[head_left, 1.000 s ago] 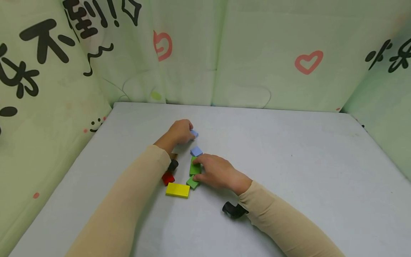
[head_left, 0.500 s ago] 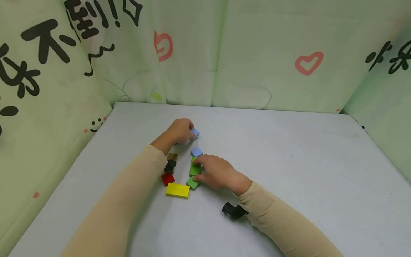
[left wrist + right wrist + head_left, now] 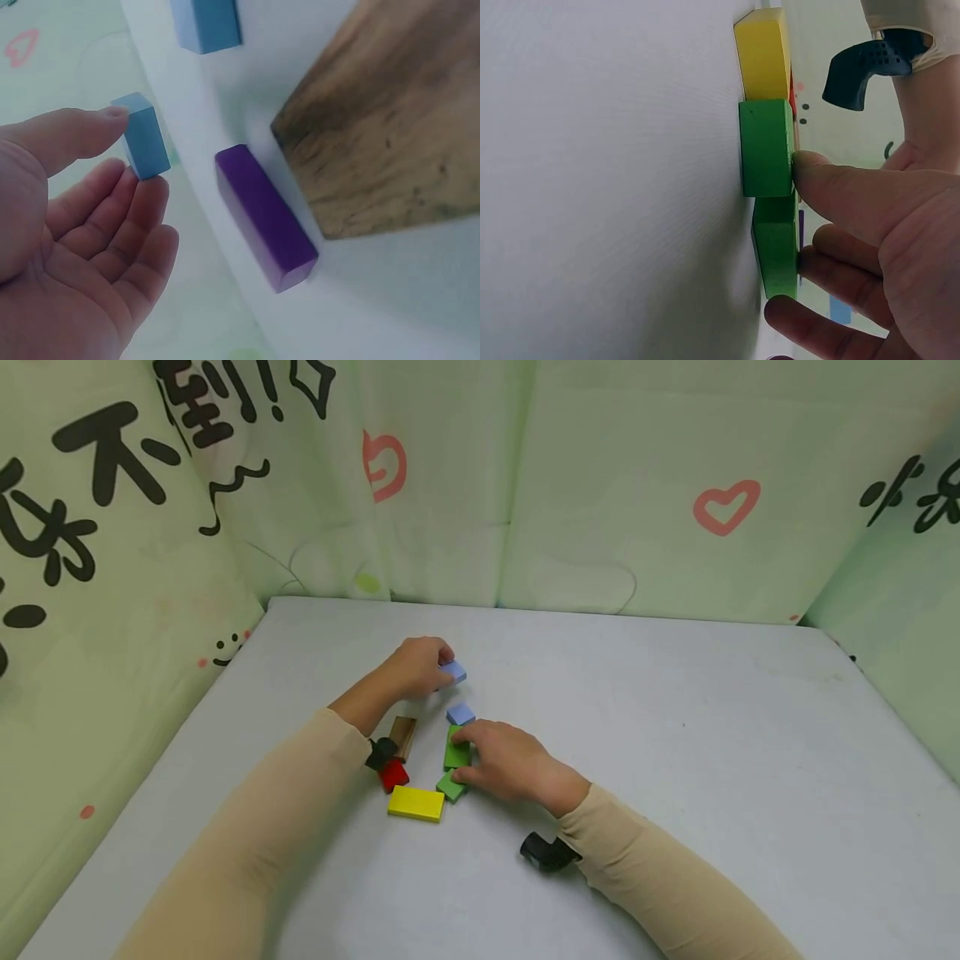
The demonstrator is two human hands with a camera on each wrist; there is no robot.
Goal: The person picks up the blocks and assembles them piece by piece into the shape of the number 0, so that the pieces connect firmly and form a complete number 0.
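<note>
My left hand (image 3: 418, 668) pinches a small light-blue block (image 3: 144, 139) between thumb and fingertips, toward the back of the table; in the left wrist view it is clear of the other blocks. Near it in that view lie a purple block (image 3: 262, 214) and a brown wood-grained block (image 3: 403, 737). My right hand (image 3: 517, 764) rests at two green blocks: its thumb touches the smaller green one (image 3: 766, 150), and relaxed fingers reach the longer green one (image 3: 776, 244). Just beyond the longer one lies another light-blue block (image 3: 461, 714).
A yellow block (image 3: 416, 804) and a red block (image 3: 393, 775) continue the row of blocks at the front and left. Black wrist cameras (image 3: 550, 852) sit on both wrists. Patterned cloth walls (image 3: 622, 485) enclose the white table (image 3: 712, 760) at back and sides.
My left wrist and forearm have shifted left, uncovering more of the brown and red blocks. The pinched blue block moved only slightly. My right hand stays in place.
</note>
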